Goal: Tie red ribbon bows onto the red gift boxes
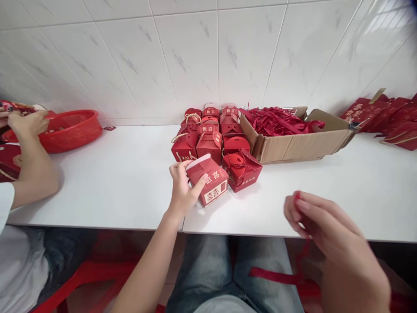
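Head view: one camera, looking down over the white worktop point(114, 182).
Left hand point(184, 189): grip clamped on a red gift box point(211, 181), thumb behind, index finger along its front face.
Gift box: tilted, resting on the worktop near its front edge, just beside the stacked red boxes point(208, 139).
Right hand point(325, 234): fingertips pinched together on a red ribbon point(270, 274) (it trails down below the worktop edge).
Cardboard carton point(293, 148): holds loose red ribbons, to the right of the boxes.
Far left: co-worker's hand point(28, 124) at a red basket point(74, 128).
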Action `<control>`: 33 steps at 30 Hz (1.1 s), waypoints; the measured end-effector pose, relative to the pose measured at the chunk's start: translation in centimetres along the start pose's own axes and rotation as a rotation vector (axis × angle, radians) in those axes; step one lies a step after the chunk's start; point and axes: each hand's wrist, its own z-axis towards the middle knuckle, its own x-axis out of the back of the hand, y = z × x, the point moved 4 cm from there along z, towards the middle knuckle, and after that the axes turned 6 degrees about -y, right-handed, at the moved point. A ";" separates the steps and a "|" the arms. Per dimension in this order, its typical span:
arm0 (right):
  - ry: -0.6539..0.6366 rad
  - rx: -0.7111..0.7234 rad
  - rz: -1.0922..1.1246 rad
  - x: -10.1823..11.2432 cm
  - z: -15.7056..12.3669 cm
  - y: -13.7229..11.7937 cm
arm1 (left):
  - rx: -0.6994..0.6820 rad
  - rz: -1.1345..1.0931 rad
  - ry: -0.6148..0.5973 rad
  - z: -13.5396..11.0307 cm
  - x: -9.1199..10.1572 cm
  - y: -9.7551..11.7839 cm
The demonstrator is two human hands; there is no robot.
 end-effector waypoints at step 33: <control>-0.479 -0.186 0.149 -6.8 7.3 0.2 | -0.382 0.299 -0.063 -4.1 -0.4 6.7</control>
